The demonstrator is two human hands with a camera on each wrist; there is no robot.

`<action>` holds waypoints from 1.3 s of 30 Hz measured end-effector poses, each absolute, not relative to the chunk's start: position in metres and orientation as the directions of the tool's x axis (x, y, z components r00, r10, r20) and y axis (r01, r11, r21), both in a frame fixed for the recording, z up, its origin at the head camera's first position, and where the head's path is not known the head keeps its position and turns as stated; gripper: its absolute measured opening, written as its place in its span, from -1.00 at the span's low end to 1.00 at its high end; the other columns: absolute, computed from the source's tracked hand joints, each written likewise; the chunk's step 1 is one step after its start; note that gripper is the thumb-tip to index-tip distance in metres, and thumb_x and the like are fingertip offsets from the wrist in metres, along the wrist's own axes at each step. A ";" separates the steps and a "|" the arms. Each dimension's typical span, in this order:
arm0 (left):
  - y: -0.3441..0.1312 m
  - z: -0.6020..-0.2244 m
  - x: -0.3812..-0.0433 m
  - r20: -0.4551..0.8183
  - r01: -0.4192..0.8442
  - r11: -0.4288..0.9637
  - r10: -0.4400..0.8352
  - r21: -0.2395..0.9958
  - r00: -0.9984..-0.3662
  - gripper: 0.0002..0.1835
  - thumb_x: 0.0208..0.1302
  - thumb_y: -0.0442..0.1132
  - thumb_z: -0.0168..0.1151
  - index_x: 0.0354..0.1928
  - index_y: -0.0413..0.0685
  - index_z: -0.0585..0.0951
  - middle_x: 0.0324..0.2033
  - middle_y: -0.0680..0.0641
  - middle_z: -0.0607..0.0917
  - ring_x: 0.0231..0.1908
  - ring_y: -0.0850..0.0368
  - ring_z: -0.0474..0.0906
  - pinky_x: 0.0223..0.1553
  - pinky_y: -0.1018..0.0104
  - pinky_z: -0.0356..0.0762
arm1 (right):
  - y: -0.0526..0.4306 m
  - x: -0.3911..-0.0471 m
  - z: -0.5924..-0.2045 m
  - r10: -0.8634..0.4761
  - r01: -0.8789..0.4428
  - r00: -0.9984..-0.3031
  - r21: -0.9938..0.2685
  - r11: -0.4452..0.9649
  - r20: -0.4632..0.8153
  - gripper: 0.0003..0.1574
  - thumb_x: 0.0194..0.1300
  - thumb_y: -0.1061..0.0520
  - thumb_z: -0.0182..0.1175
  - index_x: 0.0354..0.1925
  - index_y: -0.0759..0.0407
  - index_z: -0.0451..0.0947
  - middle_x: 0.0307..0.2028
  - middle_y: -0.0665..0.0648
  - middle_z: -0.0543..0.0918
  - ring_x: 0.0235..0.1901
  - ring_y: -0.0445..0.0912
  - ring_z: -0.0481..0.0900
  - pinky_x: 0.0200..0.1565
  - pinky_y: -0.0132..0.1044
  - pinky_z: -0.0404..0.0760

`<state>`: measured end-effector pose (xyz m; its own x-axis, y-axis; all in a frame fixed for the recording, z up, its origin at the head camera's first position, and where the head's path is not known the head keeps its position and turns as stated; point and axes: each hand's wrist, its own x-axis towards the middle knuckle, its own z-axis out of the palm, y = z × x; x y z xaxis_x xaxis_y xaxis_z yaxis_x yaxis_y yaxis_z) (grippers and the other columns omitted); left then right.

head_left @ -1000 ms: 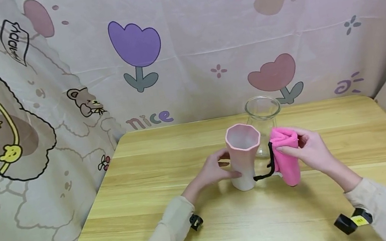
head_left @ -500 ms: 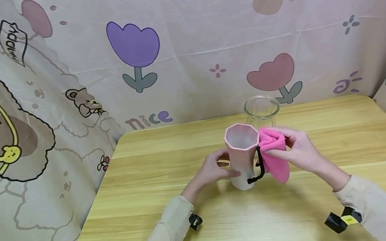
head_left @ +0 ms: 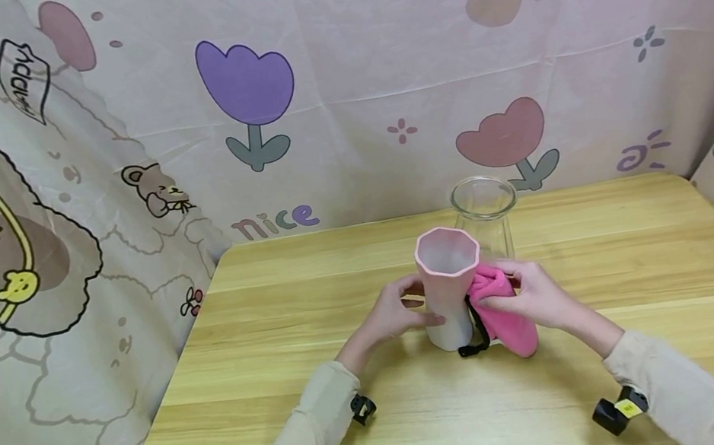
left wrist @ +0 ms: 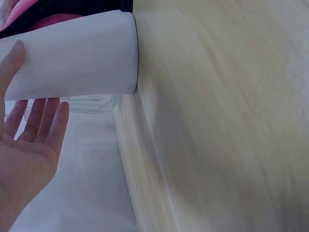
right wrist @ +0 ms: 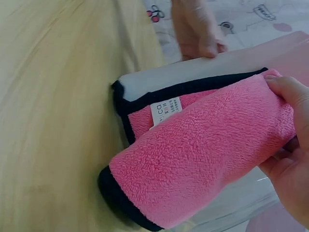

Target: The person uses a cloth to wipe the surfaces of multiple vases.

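A pink-and-white faceted vase (head_left: 447,293) stands upright on the table. My left hand (head_left: 395,317) grips its left side; the left wrist view shows the thumb (left wrist: 17,53) on one side of the white wall and the fingers at the other. My right hand (head_left: 537,295) pinches a rolled pink towel (head_left: 506,319) with black edging, held along the vase's right side. In the right wrist view a white label shows on the towel (right wrist: 207,145), whose lower end hangs loose. Behind the vase, a clear glass vase (head_left: 485,207) is partly hidden by the towel and hand.
The wooden table (head_left: 311,283) reaches back to a patterned cloth backdrop (head_left: 339,102). More patterned cloth (head_left: 27,379) hangs along the left side. A black camera (head_left: 614,411) is strapped at the right wrist and another (head_left: 362,409) at the left.
My right hand has moved the towel leftward against the vase, and then lower along its side. The left hand and both vases have stayed in place.
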<state>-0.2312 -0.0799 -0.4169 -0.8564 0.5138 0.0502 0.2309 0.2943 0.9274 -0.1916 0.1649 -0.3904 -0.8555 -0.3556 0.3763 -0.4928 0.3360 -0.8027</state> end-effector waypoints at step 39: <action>-0.080 -0.389 -0.215 0.023 0.206 0.288 0.530 0.935 -0.847 -0.39 -0.16 -0.40 0.44 0.05 -0.21 0.48 -0.06 -0.14 0.58 -0.04 0.03 0.48 0.02 0.18 0.48 | 0.160 -0.199 -0.420 -0.552 -0.509 -0.822 -0.622 0.595 0.144 -0.62 -0.06 0.24 0.31 -0.17 0.17 0.54 -0.57 -0.10 0.45 -0.60 -0.28 0.35 -0.59 -0.43 0.41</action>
